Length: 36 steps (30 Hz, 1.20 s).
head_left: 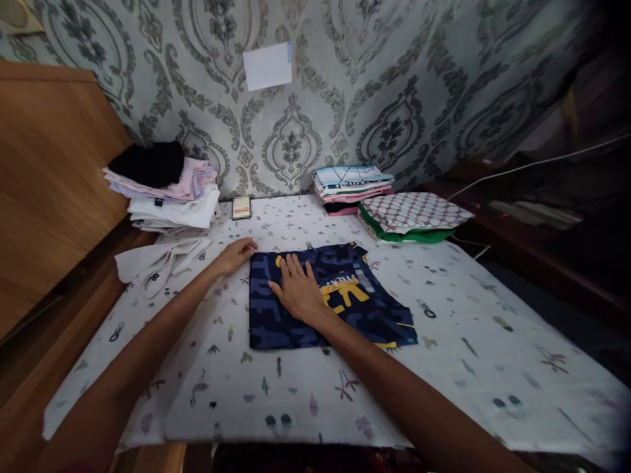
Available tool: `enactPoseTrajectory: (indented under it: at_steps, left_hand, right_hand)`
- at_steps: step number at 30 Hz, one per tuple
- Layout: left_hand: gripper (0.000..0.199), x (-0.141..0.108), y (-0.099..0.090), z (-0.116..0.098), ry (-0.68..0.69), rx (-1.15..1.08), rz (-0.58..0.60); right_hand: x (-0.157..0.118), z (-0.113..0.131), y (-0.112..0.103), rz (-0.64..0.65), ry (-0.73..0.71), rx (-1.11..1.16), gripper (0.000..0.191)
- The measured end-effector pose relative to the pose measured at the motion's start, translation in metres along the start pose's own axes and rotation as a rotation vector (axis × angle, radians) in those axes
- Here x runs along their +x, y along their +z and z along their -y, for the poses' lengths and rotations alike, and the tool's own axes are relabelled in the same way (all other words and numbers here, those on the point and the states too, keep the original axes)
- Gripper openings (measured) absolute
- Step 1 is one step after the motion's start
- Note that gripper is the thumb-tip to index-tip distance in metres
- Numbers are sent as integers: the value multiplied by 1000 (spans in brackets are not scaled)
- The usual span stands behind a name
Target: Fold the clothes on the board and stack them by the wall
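A folded dark navy T-shirt with yellow and grey lettering lies flat on the patterned white sheet. My right hand rests palm down on it, fingers spread over the printed front. At the garment's far left corner is my left hand. Its fingers are loosely bent and slightly apart, with the tips by the edge and no fabric visibly gripped. The T-shirt's right side narrows unevenly, and bits of yellow trim show along its near edge.
Folded clothes are piled at the back left, beside a wooden panel. A white strap-like cloth lies before them. Near the wall are a small card, another clothes stack and a checked, green-edged folded cloth. A cable runs right.
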<state>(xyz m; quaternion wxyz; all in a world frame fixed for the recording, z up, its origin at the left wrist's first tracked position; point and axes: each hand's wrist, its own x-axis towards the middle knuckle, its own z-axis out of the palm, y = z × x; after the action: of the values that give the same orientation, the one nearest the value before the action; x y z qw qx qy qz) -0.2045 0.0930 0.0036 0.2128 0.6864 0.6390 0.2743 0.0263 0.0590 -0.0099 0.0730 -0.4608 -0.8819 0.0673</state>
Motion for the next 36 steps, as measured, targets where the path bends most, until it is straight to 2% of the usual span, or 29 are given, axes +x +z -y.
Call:
enactPoseTrajectory:
  at_steps: [4,12,16,17,19,22,24,27,30,32,34,36]
  left_hand:
    - [8,16,4,-3,25,-69,117]
    - [27,13,2,-1,-2,-219,161]
    - [28,17,-1,-3,40,-42,227]
    - [26,17,-1,-4,62,44,205]
    - [23,13,-1,-10,95,205,80]
    - [22,-15,-2,-29,168,314,-86]
    - [21,-51,-2,-47,239,274,-47]
    - [19,-117,3,-74,322,224,108]
    - [15,-170,17,-92,345,344,104]
    - [12,-189,28,-98,329,461,26]
    - [7,-196,37,-100,331,569,-45]
    - [15,-199,41,-101,376,651,-32]
  right_hand:
    - [0,-2,2,-6,-6,9,72]
    - [-1,-1,1,7,-2,37,72]
    - [0,-1,5,-9,-6,26,73]
    - [0,-1,7,-12,-8,23,73]
    - [1,-2,9,-15,-16,22,72]
    - [1,-3,10,-17,-24,35,73]
    - [1,-3,11,-11,-21,49,74]
    - [2,-4,11,-8,-17,68,74]
    - [2,-3,10,-1,-20,71,74]
    - [1,-2,8,5,-14,66,73]
    - [0,0,6,9,-4,64,73]
    - [0,0,3,25,4,68,72]
